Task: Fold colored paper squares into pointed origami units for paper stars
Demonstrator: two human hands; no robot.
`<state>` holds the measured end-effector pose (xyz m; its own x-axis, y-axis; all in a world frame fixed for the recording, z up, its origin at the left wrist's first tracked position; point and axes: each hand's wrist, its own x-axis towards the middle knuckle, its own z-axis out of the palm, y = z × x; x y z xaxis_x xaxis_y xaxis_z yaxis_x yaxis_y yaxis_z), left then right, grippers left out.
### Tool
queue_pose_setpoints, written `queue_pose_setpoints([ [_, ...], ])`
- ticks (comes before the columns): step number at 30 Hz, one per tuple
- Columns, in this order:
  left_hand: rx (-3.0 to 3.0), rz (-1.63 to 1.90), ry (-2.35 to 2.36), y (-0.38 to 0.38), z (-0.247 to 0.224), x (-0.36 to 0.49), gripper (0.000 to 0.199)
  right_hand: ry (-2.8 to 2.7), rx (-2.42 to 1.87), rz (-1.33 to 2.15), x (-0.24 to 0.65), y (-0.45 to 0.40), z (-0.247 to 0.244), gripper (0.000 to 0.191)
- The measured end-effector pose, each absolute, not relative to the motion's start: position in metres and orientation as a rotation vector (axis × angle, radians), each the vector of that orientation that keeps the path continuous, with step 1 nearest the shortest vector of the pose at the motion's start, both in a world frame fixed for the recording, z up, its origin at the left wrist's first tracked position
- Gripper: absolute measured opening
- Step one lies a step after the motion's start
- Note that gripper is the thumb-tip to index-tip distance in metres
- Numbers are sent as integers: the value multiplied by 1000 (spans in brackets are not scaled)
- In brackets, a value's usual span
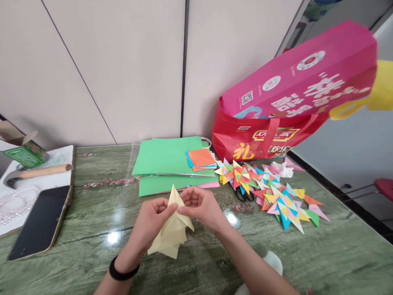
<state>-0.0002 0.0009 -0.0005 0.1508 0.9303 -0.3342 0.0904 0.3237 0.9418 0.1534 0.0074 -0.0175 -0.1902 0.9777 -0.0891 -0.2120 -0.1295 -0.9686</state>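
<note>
A pale yellow folded paper piece [174,230], pointed at the top and spreading into several layers below, is held up over the green marbled table. My left hand [155,215] pinches its left side near the tip, thumb in front. On the other side my right hand [201,205] grips the paper's right edge between thumb and fingers. Behind the hands lie green paper sheets [167,155] with a small stack of orange and blue squares [201,158] on top. Many colourful folded paper pieces [282,200] are heaped to the right.
A red gift bag [241,135] and a pink bag [310,74] stand at the back right. On the left are a phone [41,221], a wooden-handled tool [44,171], clear beads [13,205] and a green box [25,154]. Dark scissor handles [245,195] show under the heap.
</note>
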Motion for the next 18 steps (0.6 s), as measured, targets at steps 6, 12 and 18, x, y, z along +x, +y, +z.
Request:
queue_pose_setpoints([
  [6, 1287, 750, 1286, 0, 1, 1, 32, -1150, -1073, 1452, 153, 8, -19, 25],
  [12, 1440, 734, 1279, 0, 1, 1, 32, -1203, -1093, 1335, 153, 9, -21, 18],
  [18, 1442, 699, 1271, -1, 1, 0, 34, -1145, -1077, 1421, 155, 11, -22, 17],
])
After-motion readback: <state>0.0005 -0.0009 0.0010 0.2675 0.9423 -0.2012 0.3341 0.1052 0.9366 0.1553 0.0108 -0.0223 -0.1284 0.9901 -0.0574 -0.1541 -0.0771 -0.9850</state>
